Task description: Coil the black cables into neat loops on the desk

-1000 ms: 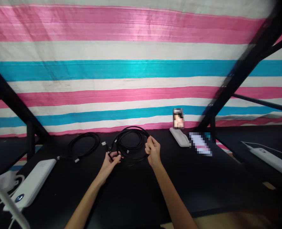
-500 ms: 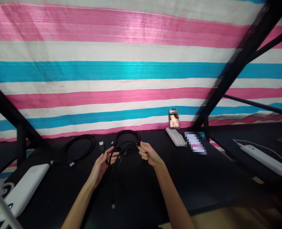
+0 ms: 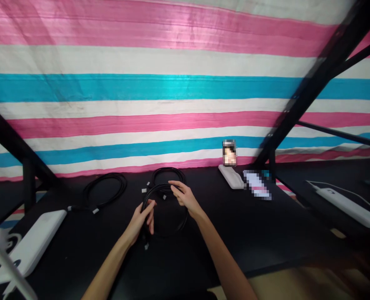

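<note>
Between my hands is a black cable (image 3: pixel 156 188) wound into a loose coil, held above the dark table. My left hand (image 3: pixel 141 221) is closed around the coil's left side, thumb on top. At the coil's upper edge, my right hand (image 3: pixel 186 200) has its thumb and fingers closed on the strands. A small light connector (image 3: pixel 146 246) dangles below my left hand. Just behind the held loops lies another coiled black cable (image 3: pixel 169 169), and a third coiled cable (image 3: pixel 124 183) rests to the left with its pale plug (image 3: pixel 96 211) showing.
A white power bank (image 3: pixel 36 239) lies at the left, near a blurred white curved bar (image 3: pixel 8 264). To the right are a pale stand (image 3: pixel 231 177), a blurred-out flat item (image 3: pixel 256 184) and another white power strip-like block (image 3: pixel 349 205). Dark frame bars (image 3: pixel 297 104) slant before a striped sheet.
The cable is gathered into a rounder coil. My left hand has turned and closed over its side; my right hand has shifted left along the top. The dangling connector hangs higher.
</note>
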Demonstrator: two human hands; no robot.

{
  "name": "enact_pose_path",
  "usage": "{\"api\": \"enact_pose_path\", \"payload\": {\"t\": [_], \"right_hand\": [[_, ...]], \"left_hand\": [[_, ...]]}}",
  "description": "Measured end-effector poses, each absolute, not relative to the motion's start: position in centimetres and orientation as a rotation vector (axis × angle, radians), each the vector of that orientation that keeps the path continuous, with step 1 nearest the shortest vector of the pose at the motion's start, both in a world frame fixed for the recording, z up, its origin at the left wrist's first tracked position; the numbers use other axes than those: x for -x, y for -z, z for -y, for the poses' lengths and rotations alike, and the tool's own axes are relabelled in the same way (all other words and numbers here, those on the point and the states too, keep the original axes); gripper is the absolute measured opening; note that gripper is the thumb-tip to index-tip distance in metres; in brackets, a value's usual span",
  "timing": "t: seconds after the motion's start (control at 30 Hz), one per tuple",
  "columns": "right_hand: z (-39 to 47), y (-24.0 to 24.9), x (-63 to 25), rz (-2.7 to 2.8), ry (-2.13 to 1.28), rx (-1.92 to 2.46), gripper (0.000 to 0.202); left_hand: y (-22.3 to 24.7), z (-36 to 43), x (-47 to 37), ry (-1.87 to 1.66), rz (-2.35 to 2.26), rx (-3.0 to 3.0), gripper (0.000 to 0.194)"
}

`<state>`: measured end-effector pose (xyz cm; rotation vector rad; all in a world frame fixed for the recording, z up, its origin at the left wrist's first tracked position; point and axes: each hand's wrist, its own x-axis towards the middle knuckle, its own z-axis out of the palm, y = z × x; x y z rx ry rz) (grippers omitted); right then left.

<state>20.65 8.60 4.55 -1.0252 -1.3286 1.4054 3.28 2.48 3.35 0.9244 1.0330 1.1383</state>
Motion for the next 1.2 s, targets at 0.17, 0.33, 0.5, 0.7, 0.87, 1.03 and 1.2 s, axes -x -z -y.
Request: {"api": "enact_pose_path", "payload": {"t": [0.17, 0.33, 0.5, 0.7, 0.87, 1.03, 1.2], "right_hand": [[-8.5, -4.2, -19.9, 1.449, -1.282, 0.936, 0.037], [-7.8, -3.4, -18.0, 1.332, -1.480, 0.892, 0.033], [-7.3, -2.6, -16.4, 1.021, -1.535, 0.909, 0.039], [-7.4, -2.8, -16.7, 0.879, -1.445, 0.913, 0.045], [-7.4, -3.0, -16.8, 0.727, -1.434, 0.842, 0.043], [-7.7, -3.1, -17.2, 0.767, -1.430, 0.820, 0.041], [-7.9, -3.6, -18.1, 1.034, -1.512, 0.836, 0.034]], "left_hand": [[-3.7, -2.8, -2.2, -1.383, -0.993, -0.760, 0.032], [-3.8, -2.8, -1.5, -1.450, -0.657, -0.422, 0.045], [-3.4, -2.8, -1.9, -1.409, -0.553, -0.286, 0.051], [-3.0, -2.8, -2.4, -1.364, -0.413, -0.226, 0.047], [-3.5, -2.7, -2.8, -1.173, -0.392, -0.179, 0.037], [-3.6, -3.0, -3.3, -1.181, -0.484, -0.181, 0.041], [-3.0, -3.2, -2.4, -1.203, -0.420, -0.226, 0.052]]}}
